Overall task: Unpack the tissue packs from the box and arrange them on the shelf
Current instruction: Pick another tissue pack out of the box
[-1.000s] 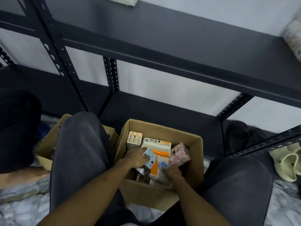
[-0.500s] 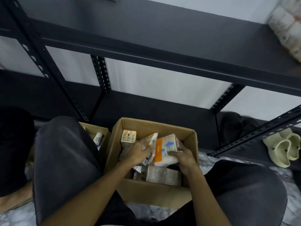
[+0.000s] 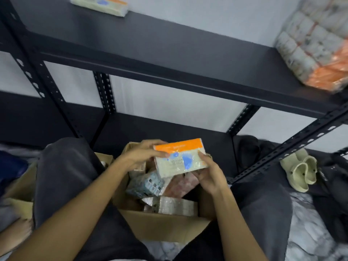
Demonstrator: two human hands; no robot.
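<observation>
Both hands hold a white tissue pack with an orange band and blue print [image 3: 180, 157] just above the open cardboard box [image 3: 165, 227] between my knees. My left hand [image 3: 145, 153] grips its left end, thumb on the front. My right hand [image 3: 207, 172] grips its right end from below. Inside the box lie a light blue pack [image 3: 146, 183], a pink pack [image 3: 180, 185] and a clear-wrapped pack [image 3: 175, 205]. The black metal shelf [image 3: 169, 48] stretches across above, with one tissue pack [image 3: 101, 4] at its back left.
A large wrapped bundle of packs [image 3: 316, 46] sits on the shelf's right end. A second cardboard box [image 3: 20, 187] stands left of my left knee. Pale slippers [image 3: 299, 168] lie right on the lower shelf board. Perforated shelf posts [image 3: 45, 83] rise left and right.
Both hands have lifted the orange-and-white pack up out of the box and turned it flat, face toward me. The view has tilted upward, showing more of the shelf.
</observation>
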